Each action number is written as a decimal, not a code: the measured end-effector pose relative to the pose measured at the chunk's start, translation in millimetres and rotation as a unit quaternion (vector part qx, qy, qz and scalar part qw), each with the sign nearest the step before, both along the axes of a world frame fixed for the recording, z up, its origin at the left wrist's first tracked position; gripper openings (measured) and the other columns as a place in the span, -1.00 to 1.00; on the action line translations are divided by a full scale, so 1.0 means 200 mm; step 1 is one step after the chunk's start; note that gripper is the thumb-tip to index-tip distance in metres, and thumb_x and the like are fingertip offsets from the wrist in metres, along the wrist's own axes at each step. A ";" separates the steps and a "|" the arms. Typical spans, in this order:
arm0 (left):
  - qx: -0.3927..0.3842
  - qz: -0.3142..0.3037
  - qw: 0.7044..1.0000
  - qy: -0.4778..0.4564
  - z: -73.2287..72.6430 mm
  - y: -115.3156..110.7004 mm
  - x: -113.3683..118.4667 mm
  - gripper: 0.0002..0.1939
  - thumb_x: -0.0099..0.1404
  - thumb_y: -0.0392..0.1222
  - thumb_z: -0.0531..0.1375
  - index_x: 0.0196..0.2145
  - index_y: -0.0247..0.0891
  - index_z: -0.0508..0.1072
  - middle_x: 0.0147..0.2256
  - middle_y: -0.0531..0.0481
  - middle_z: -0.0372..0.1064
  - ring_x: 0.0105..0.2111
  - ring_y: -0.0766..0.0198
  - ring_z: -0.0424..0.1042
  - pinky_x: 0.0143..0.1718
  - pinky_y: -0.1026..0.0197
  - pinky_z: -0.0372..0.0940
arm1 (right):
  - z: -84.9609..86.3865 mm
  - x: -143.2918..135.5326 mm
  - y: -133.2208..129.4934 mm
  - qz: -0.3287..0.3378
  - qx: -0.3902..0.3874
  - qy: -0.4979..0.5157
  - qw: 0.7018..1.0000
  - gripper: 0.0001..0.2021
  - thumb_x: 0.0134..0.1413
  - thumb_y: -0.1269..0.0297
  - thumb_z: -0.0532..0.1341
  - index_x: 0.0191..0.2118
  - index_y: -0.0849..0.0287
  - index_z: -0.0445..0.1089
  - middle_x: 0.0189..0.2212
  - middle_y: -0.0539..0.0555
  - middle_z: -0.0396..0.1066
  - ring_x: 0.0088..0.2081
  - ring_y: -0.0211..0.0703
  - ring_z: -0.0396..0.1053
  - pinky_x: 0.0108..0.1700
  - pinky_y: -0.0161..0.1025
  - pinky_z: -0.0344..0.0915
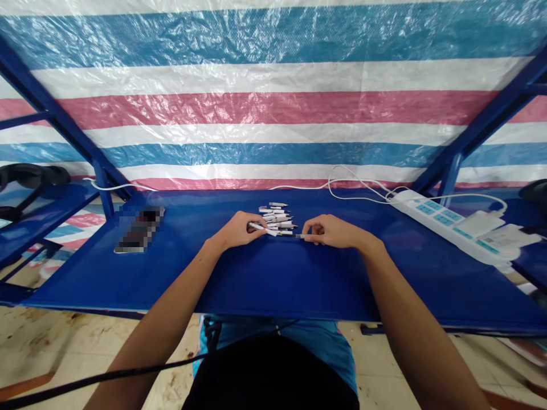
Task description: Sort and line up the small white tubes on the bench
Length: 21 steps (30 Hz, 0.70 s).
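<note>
Above the blue tabletop (273, 279), my left hand (241, 230) is closed on a white pen barrel (270, 232) that points right. My right hand (327, 230) pinches a thin greyish pen part (300, 236), its fingers curled. Between the two hands lies a slim pale length like a pen refill (285, 233); whether it joins both parts I cannot tell. Just beyond the fingers, several white and grey pens (277, 218) lie in a loose pile, roughly parallel to the table's far edge.
A blurred-out phone-like object (141, 229) lies at the left. On the right sits a white power strip (448, 225) with plugged-in adapters and a white cable (363, 181) along the back. Blue metal posts (482, 114) frame a striped plastic sheet (273, 108).
</note>
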<state>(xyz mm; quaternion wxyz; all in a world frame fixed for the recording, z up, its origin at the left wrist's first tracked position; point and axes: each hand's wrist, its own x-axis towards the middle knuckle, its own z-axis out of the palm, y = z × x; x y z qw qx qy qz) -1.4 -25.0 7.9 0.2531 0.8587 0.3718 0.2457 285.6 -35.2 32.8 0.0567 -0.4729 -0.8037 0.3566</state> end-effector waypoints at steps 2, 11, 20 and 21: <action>0.000 -0.001 1.000 -0.005 0.00 0.00 0.00 -0.78 0.29 -0.12 0.23 -0.26 -0.28 0.64 -0.41 -0.03 0.56 -0.52 0.30 0.37 -0.41 0.30 0.24 | 0.00 0.01 0.00 0.001 0.003 0.002 1.000 -0.75 0.13 0.10 0.25 -0.28 0.18 0.55 -0.52 0.05 0.48 -0.48 -0.17 0.34 -0.32 -0.23 0.23; -0.004 -0.010 1.000 0.002 -0.01 0.00 0.01 -0.78 0.31 -0.13 0.23 -0.26 -0.28 0.64 -0.41 -0.04 0.56 -0.50 0.29 0.41 -0.39 0.30 0.27 | -0.03 -0.02 0.00 0.015 0.043 0.004 0.999 -0.78 0.15 0.15 0.22 -0.29 0.17 0.56 -0.57 0.03 0.44 -0.49 -0.17 0.33 -0.34 -0.24 0.21; -0.010 -0.008 1.000 -0.019 0.01 -0.02 0.01 -0.80 0.30 -0.14 0.23 -0.29 -0.28 0.62 -0.36 -0.05 0.58 -0.49 0.31 0.39 -0.38 0.30 0.28 | -0.03 -0.07 -0.02 0.032 0.046 0.022 0.998 -0.75 0.19 0.15 0.19 -0.26 0.17 0.56 -0.56 0.01 0.44 -0.51 -0.21 0.31 -0.32 -0.25 0.18; -0.011 -0.007 1.000 -0.019 0.01 -0.02 0.01 -0.80 0.30 -0.14 0.23 -0.29 -0.28 0.62 -0.37 -0.04 0.58 -0.50 0.31 0.38 -0.38 0.30 0.28 | -0.03 -0.07 -0.02 0.033 0.051 0.024 0.998 -0.76 0.18 0.16 0.19 -0.27 0.17 0.56 -0.56 0.01 0.43 -0.51 -0.21 0.30 -0.32 -0.25 0.17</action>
